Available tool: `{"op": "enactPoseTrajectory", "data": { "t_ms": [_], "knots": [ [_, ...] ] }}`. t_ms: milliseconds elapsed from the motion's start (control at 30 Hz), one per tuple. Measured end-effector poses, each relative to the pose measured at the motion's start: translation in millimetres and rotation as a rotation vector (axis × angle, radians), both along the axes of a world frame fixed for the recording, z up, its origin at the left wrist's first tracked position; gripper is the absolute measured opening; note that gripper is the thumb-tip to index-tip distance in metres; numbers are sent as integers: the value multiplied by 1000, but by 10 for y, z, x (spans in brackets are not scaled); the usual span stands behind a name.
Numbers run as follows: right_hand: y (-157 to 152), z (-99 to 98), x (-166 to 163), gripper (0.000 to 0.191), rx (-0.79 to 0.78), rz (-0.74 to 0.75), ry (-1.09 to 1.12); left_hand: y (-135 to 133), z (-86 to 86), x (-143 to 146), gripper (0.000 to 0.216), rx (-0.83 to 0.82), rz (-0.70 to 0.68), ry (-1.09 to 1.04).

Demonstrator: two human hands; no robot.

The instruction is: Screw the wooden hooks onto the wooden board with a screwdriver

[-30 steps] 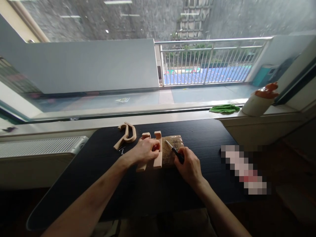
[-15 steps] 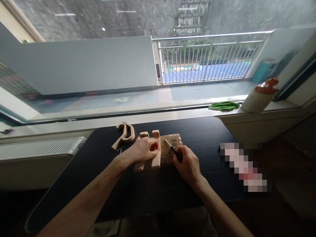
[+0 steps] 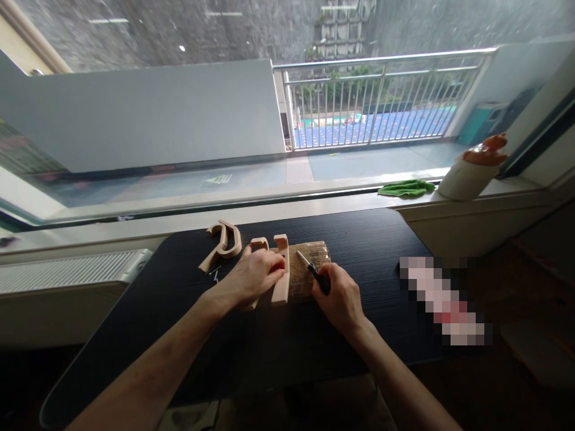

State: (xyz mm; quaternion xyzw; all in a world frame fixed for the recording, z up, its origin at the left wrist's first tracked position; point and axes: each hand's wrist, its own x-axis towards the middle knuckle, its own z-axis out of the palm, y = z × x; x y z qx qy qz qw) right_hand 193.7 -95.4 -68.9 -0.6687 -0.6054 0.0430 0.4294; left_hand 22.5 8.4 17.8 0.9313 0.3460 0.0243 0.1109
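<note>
My left hand (image 3: 254,276) is closed over two upright pale wooden bars (image 3: 282,272) that stand side by side on the black table (image 3: 188,335). My right hand (image 3: 338,298) grips a small screwdriver (image 3: 309,270) with a black handle, its metal tip pointing up-left toward the right bar. Under and behind the bars lies a brown cardboard-coloured packet (image 3: 309,269). A curved wooden piece (image 3: 223,244) rests to the left of my left hand, with a couple of small screws (image 3: 215,274) beside it.
A pixelated patch (image 3: 442,299) covers something at the table's right. On the windowsill sit a green cloth (image 3: 406,188) and a white bottle with an orange top (image 3: 471,170). A white radiator (image 3: 67,269) is at the left. The window shows a balcony railing.
The view has drifted slightly. Both hands keep their hold, and the screwdriver tip has stayed close to the right bar.
</note>
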Motion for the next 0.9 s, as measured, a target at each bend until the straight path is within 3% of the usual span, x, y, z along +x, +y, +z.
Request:
{"op": "enactPoseTrajectory", "data": {
  "t_ms": [600, 900],
  "knots": [
    [1, 1, 2, 12, -9, 4, 11, -45, 71, -16, 25, -162, 126, -63],
    [-2, 10, -6, 12, -14, -9, 1, -56, -6, -21, 24, -95, 155, -91]
  ]
}}
